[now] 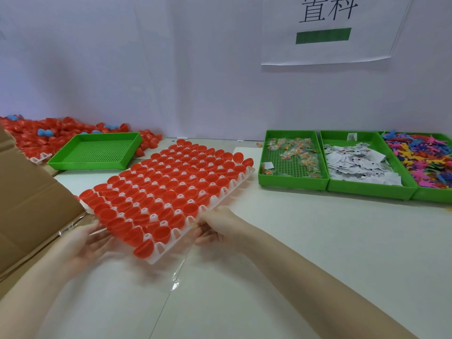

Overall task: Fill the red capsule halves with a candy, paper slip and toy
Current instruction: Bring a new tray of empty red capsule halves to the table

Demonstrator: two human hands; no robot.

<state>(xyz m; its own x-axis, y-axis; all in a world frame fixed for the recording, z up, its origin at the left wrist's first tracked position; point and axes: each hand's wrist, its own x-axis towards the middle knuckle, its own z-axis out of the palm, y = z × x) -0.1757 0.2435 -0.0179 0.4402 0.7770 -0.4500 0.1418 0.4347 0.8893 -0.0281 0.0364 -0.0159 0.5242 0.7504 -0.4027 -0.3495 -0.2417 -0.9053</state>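
A white grid tray [164, 250] packed with several empty red capsule halves [171, 182] is tilted above the table, skewed with its far end to the right. My left hand [84, 238] grips its near left corner and my right hand [215, 223] grips its near right edge. To the right stand three green trays: wrapped candies [292, 152], white paper slips [354, 165] and colourful toys [423, 155].
An empty green tray [73, 165] sits at the back left beside a heap of loose red capsule halves [36, 135] with a few blue ones. An open cardboard box flap [29, 204] stands at my left. A white wall with a paper sign [327, 30] closes the back.
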